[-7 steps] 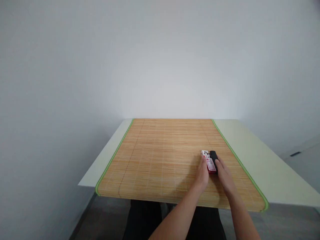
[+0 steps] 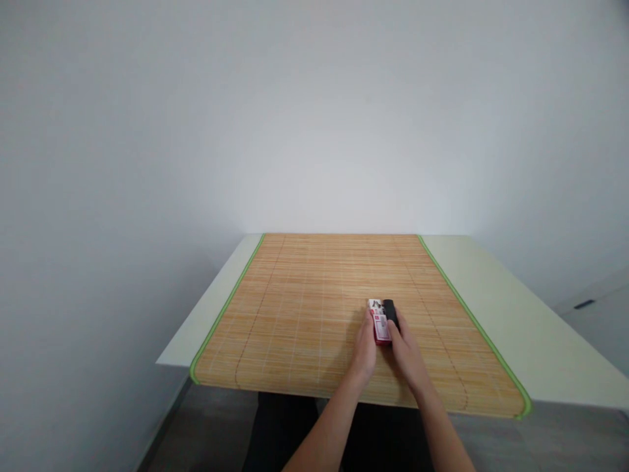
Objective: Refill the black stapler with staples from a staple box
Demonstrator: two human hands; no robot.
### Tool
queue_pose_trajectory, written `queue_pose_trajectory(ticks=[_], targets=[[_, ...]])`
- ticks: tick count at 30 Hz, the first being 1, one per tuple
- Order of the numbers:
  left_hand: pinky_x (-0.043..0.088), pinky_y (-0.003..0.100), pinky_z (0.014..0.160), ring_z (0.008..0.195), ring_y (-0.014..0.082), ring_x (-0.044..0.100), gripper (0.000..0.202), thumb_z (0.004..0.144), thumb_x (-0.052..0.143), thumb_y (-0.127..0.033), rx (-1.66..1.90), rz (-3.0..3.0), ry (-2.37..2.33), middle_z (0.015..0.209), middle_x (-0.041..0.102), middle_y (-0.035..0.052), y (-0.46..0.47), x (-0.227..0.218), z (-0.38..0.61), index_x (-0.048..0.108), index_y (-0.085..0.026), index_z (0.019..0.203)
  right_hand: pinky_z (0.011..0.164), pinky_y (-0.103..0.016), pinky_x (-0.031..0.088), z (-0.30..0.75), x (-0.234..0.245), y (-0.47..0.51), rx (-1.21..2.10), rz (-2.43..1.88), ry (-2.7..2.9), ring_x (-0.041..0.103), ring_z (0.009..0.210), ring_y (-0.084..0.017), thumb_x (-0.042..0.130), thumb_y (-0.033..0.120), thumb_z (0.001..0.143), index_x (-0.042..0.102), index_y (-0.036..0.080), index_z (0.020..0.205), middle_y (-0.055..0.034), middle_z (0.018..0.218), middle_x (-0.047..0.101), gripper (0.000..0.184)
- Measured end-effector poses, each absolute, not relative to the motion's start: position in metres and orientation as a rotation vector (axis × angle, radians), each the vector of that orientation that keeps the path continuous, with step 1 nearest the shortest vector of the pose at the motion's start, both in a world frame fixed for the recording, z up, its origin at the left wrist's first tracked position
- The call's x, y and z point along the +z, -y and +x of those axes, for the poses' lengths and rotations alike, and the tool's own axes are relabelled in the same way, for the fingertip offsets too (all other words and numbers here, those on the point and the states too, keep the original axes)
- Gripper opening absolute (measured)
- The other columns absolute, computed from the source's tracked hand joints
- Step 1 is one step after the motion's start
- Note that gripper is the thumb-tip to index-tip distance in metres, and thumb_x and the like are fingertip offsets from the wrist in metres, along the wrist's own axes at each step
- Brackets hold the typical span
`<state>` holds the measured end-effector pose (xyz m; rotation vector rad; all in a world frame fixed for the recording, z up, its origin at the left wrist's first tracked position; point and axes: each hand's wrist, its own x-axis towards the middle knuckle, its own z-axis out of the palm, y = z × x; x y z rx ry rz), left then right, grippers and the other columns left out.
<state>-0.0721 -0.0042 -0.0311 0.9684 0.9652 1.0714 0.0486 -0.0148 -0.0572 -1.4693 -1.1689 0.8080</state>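
Observation:
A small white and pinkish-red box (image 2: pixel 381 328) and a dark, narrow oblong object (image 2: pixel 390 309) lie side by side, long sides together, over the near right part of the bamboo mat. My left hand (image 2: pixel 364 349) is pressed along the box's left side, fingers together. From the right, my right hand (image 2: pixel 407 357) grips the dark object, its thumb over the near end and its other fingers along the far side. Between them the hands squeeze the pair together. The dark object's kind is unclear, and its near end is hidden by the thumb.
The bamboo mat (image 2: pixel 295 308) with green edging covers the middle of a white table (image 2: pixel 496 288). A pale wall (image 2: pixel 324 131) rises behind the far edge. My dark-clothed legs (image 2: pixel 282 426) are under the near edge.
Both hands have moved left across the mat, carrying the box and the dark object along with them, still side by side.

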Motion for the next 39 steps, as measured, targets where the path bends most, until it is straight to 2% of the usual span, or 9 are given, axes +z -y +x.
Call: queue_pose_trajectory(ticks=[3, 7, 11, 15, 18, 25, 29, 32, 39], targets=[[0.028, 0.047, 0.128, 0.149, 0.026, 0.042, 0.069, 0.101, 0.034, -0.069, 1.113, 1.062, -1.085, 0.158, 0.048, 0.0067, 0.006, -0.044, -0.115, 0.054, -0.023, 0.148, 0.128, -0.058, 0.02, 0.002, -0.062, 0.019, 0.834, -1.45, 1.232, 0.035, 0.152, -0.031, 0.052, 0.057, 0.099, 0.038, 0.027, 0.159, -0.0068, 0.162, 0.042, 0.068], [0.028, 0.046, 0.128, 0.152, 0.0247, 0.038, 0.063, 0.102, 0.034, -0.06, 1.114, 1.151, -1.203, 0.16, 0.045, 0.006, 0.009, -0.047, -0.157, 0.052, -0.023, 0.15, 0.129, -0.055, 0.022, -0.039, -0.069, 0.023, 0.82, -1.338, 1.311, 0.03, 0.155, -0.027, 0.048, 0.056, 0.101, 0.028, 0.028, 0.163, -0.0036, 0.164, 0.039, 0.07], [0.031, 0.048, 0.127, 0.15, 0.0286, 0.04, 0.058, 0.099, 0.049, -0.048, 1.092, 1.245, -1.25, 0.16, 0.046, 0.0065, 0.014, -0.046, -0.176, 0.05, -0.025, 0.152, 0.129, -0.055, 0.022, -0.043, -0.072, 0.026, 0.862, -1.389, 1.313, 0.028, 0.155, -0.026, 0.047, 0.057, 0.102, 0.025, 0.029, 0.163, -0.0022, 0.167, 0.03, 0.071], [0.031, 0.052, 0.125, 0.148, 0.0322, 0.042, 0.084, 0.083, 0.075, -0.037, 1.122, 1.552, -1.333, 0.158, 0.045, 0.0115, 0.024, -0.044, -0.19, 0.038, -0.024, 0.157, 0.129, -0.056, 0.021, -0.027, -0.07, 0.03, 0.895, -1.402, 1.264, 0.029, 0.155, -0.026, 0.046, 0.058, 0.102, 0.031, 0.028, 0.161, -0.0031, 0.167, 0.03, 0.068], [0.032, 0.052, 0.125, 0.147, 0.0325, 0.041, 0.094, 0.075, 0.082, -0.031, 1.089, 1.717, -1.341, 0.158, 0.044, 0.0119, 0.027, -0.039, -0.195, 0.037, -0.026, 0.156, 0.129, -0.056, 0.021, -0.016, -0.068, 0.033, 0.889, -1.386, 1.252, 0.032, 0.154, -0.027, 0.046, 0.059, 0.102, 0.034, 0.029, 0.16, -0.0031, 0.166, 0.034, 0.067], [0.04, 0.054, 0.117, 0.135, 0.032, 0.052, 0.078, 0.074, 0.08, -0.023, 1.093, 1.799, -1.323, 0.144, 0.055, 0.0098, 0.024, -0.026, -0.191, 0.049, -0.029, 0.145, 0.129, -0.056, 0.023, -0.015, -0.062, 0.037, 0.916, -1.349, 1.253, 0.034, 0.153, -0.027, 0.045, 0.06, 0.102, 0.036, 0.031, 0.159, -0.0035, 0.164, 0.038, 0.065], [0.045, 0.049, 0.112, 0.126, 0.0296, 0.057, 0.079, 0.073, 0.081, -0.023, 1.071, 1.798, -1.356, 0.136, 0.058, 0.0095, 0.03, -0.023, -0.195, 0.05, -0.03, 0.145, 0.128, -0.056, 0.023, -0.016, -0.061, 0.038, 0.911, -1.332, 1.241, 0.036, 0.152, -0.027, 0.045, 0.058, 0.102, 0.035, 0.032, 0.159, -0.0037, 0.164, 0.039, 0.064], [0.048, 0.045, 0.108, 0.121, 0.027, 0.06, 0.071, 0.077, 0.078, -0.027, 1.084, 1.789, -1.457, 0.132, 0.058, 0.0084, 0.029, -0.023, -0.208, 0.051, -0.03, 0.143, 0.127, -0.056, 0.025, -0.015, -0.061, 0.038, 0.881, -1.333, 1.252, 0.037, 0.152, -0.027, 0.044, 0.058, 0.103, 0.036, 0.031, 0.159, -0.005, 0.164, 0.04, 0.063], [0.043, 0.047, 0.108, 0.122, 0.0299, 0.057, 0.062, 0.081, 0.074, -0.033, 1.018, 1.891, -1.911, 0.13, 0.059, 0.0106, -0.02, -0.034, -0.264, 0.053, -0.024, 0.139, 0.126, -0.057, 0.029, -0.017, -0.062, 0.038, 0.929, -1.266, 1.236, 0.04, 0.15, -0.028, 0.051, 0.057, 0.1, 0.035, 0.033, 0.159, -0.0061, 0.162, 0.042, 0.065]])
